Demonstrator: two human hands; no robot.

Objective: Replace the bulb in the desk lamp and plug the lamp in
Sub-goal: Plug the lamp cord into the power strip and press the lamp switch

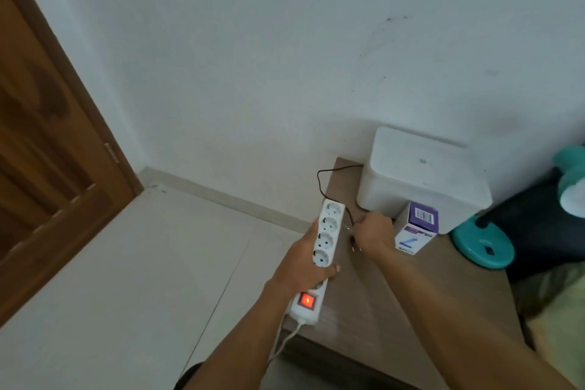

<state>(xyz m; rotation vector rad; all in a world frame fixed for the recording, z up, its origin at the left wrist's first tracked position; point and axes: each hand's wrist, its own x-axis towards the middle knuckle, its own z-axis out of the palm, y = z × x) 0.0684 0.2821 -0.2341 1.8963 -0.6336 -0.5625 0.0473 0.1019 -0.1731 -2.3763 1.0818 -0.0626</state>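
The left hand (304, 263) is wrapped around a white power strip (326, 237) held over the left edge of the wooden table (380, 294), its four free sockets facing up and its red switch (307, 300) lit (a white cable leaves the near end). The right hand (375, 233), fingers closed, grips the dark plug (354, 245) just beside the strip, its thin black cord (323, 180) looping back past a white box (421, 177). The teal desk lamp (482, 247) stands at the right, its base on the table, near a purple-and-white bulb carton (416, 231).
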